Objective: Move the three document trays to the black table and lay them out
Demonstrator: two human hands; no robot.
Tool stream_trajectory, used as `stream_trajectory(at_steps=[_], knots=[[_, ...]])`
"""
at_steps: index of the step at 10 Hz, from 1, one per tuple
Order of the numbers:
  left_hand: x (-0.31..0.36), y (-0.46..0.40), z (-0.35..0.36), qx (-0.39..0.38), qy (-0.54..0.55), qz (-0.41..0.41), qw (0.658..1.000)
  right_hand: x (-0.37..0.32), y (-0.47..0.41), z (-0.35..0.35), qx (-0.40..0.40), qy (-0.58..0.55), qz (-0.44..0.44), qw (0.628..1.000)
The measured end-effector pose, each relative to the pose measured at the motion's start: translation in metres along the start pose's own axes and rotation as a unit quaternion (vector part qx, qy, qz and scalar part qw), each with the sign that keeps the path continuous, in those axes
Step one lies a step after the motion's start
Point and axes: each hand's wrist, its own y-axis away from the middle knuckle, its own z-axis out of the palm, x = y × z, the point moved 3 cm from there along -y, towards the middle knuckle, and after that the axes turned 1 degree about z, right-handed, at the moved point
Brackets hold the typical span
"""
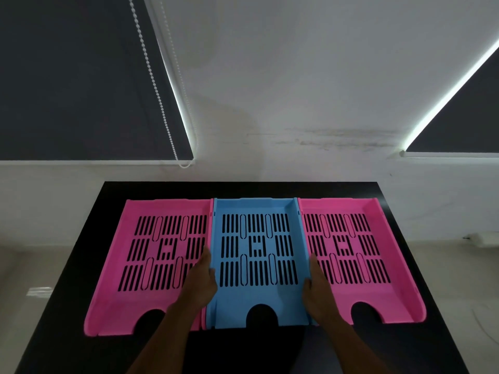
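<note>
Three slotted document trays lie side by side on the black table (113, 346). A blue tray (256, 209) is in the middle, with one pink tray (116, 300) on its left and another pink tray (397, 295) on its right. The walls of neighbouring trays touch. My left hand (201, 283) grips the blue tray's left wall near the front. My right hand (316, 291) grips its right wall. Both forearms come in from the bottom edge of the view.
The table stands against a white wall (297, 90) with dark roller blinds (75, 76) at left and right. A bead cord (159, 103) hangs by the left blind. Pale floor shows on both sides of the table.
</note>
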Motion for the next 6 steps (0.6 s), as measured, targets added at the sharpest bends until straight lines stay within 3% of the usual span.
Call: stream_trajectory(at_steps=[6], knots=[[0.013,-0.032,-0.006,0.022,0.038,0.007,0.999,-0.010,-0.037,-0.010,-0.004,-0.011,0.005,1.000]])
